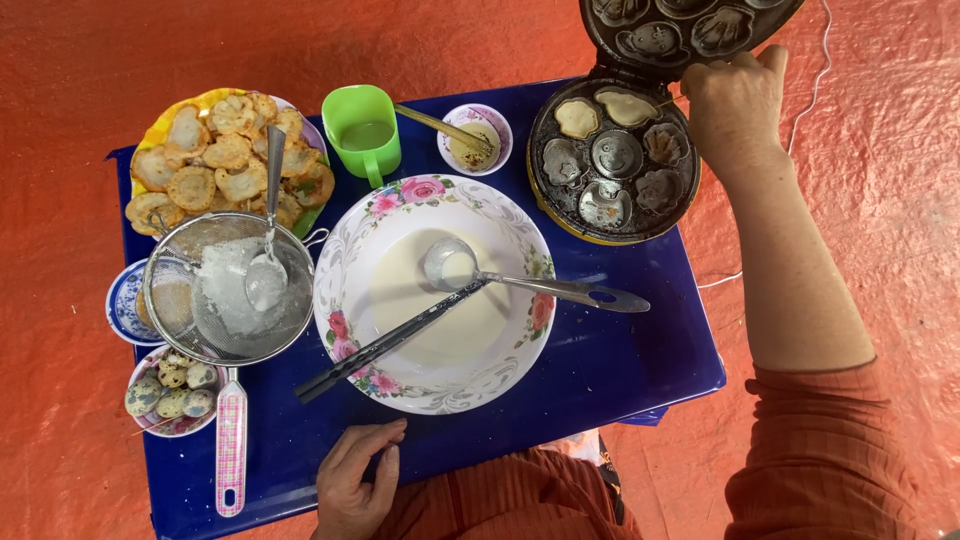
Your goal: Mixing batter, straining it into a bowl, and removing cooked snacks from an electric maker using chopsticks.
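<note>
My right hand (735, 105) reaches to the far right and grips the edge of the open round cake maker (612, 160), beside its raised lid (680, 30). Two of its animal-shaped moulds hold pale batter; the others look dark. My left hand (355, 480) rests flat on the blue table (600, 370) at its near edge, fingers apart, holding nothing. Just beyond it stands a flowered white bowl (350, 230) of pale batter. A metal ladle (520, 282) and black chopsticks (385, 342) lie in the bowl.
A plate of small browned cakes (225, 160) sits at the back left. A sieve (230, 290) with white powder and a spoon rests on a blue-patterned dish. Also here: a bowl of speckled eggs (172, 392), a green cup (362, 132), a small sauce dish (476, 137). Orange mat all around.
</note>
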